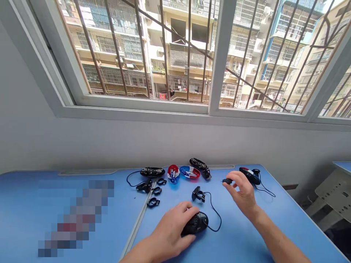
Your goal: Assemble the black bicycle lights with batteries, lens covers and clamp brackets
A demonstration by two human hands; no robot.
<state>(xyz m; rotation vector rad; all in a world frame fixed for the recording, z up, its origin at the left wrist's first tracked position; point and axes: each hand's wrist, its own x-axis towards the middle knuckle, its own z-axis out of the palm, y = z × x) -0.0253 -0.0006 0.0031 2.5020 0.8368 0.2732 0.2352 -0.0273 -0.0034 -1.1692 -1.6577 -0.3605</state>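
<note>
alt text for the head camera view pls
Left hand grips a black oval device on a blue table; right hand holds up a small black part. Behind are more black devices and red-and-blue ovals, below a barred window.

The single head-worn camera is looking forward and down from the person's eye level, facing a wide, white-framed window with brown metal bars [210, 106] and a pale, plain wall [175, 140]. It is taking in the flat, light-blue tabletop [230, 237] from close above, with building fronts showing far beyond the glass. No second view is sharing the scene.
</note>
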